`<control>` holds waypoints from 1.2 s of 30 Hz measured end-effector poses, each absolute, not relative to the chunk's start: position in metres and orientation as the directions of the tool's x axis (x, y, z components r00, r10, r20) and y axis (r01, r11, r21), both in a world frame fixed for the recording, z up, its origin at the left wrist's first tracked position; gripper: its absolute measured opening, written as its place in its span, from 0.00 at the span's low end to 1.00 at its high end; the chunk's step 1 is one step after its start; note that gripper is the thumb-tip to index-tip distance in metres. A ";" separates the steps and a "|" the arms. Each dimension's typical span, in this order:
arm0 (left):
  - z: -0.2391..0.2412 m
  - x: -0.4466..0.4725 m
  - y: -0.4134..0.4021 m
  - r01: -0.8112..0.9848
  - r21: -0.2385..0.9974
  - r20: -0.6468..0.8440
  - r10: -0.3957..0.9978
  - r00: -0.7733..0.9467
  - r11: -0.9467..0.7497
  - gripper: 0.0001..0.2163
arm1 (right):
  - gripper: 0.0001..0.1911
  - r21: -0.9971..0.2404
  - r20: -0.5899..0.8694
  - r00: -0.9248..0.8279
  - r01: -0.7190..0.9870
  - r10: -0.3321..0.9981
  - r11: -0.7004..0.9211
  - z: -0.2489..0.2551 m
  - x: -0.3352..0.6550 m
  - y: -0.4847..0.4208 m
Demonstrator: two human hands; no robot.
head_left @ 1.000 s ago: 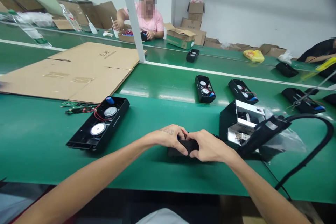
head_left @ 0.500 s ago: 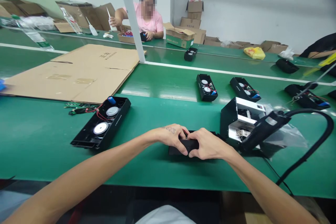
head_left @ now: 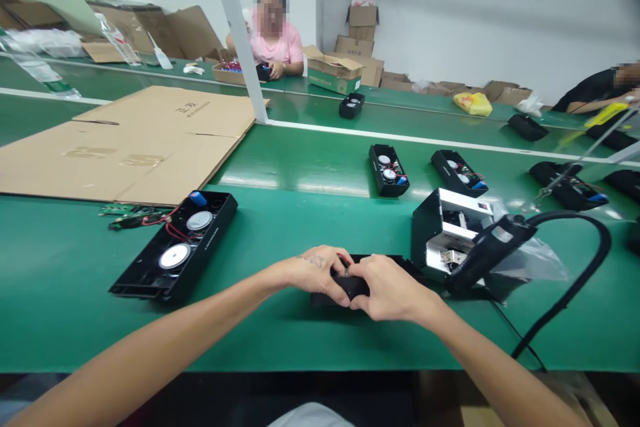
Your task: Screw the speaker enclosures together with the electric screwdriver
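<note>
L hand (head_left: 320,272) & R hand (head_left: 393,287) are close tog., each w/ its grip holding a black case (head_left: 356,287) on the green table (head_left: 270,340), lower mid. of the frame. Open case (head_left: 201,250) w/ 2 white discs (head_left: 175,255) sits left of centre; a black & silver machine (head_left: 427,233) is at right, near R hand

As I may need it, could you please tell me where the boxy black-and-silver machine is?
In the head view, the boxy machine stands right of centre on the green tabletop, near the right hand, partly behind the thick black handle.
</note>
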State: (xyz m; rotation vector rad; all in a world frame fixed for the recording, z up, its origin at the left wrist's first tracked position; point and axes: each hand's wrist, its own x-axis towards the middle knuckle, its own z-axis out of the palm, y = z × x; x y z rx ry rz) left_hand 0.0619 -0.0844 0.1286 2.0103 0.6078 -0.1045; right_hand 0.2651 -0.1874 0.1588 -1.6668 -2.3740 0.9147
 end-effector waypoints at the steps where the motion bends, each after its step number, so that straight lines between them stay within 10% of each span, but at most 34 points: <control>1: 0.129 0.059 -0.092 0.461 0.793 -0.306 0.395 0.866 -0.397 0.11 | 0.09 -0.513 -0.200 -0.387 0.824 0.900 0.241 0.163 0.268 -0.197; 4: 0.117 0.049 -0.124 0.438 0.732 -0.211 0.438 0.874 -0.522 0.08 | 0.10 -0.557 0.270 -0.103 0.794 0.957 0.243 0.170 0.293 -0.232; 7: 0.090 0.037 -0.155 0.344 0.525 0.010 0.410 0.912 -0.779 0.09 | 0.13 -0.665 0.704 0.544 0.730 0.456 0.156 0.159 0.335 -0.261; 9: 0.073 0.032 -0.167 0.300 0.410 0.128 0.380 0.916 -0.862 0.09 | 0.26 -0.742 0.645 0.697 0.669 0.311 0.039 0.144 0.362 -0.270; 14: 0.063 0.029 -0.169 0.283 0.352 0.229 0.375 0.898 -0.892 0.12 | 0.28 -0.923 0.189 0.782 0.348 0.594 -0.165 0.110 0.389 -0.263; 27: 0.040 0.032 -0.163 0.283 0.346 0.313 0.394 0.864 -0.895 0.13 | 0.24 -0.894 0.424 0.795 0.288 0.434 0.345 0.155 0.389 -0.251; 36: 0.060 0.046 -0.167 0.285 0.355 0.309 0.399 0.863 -0.890 0.13 | 0.19 -0.884 0.451 0.698 0.437 0.556 0.167 0.156 0.390 -0.226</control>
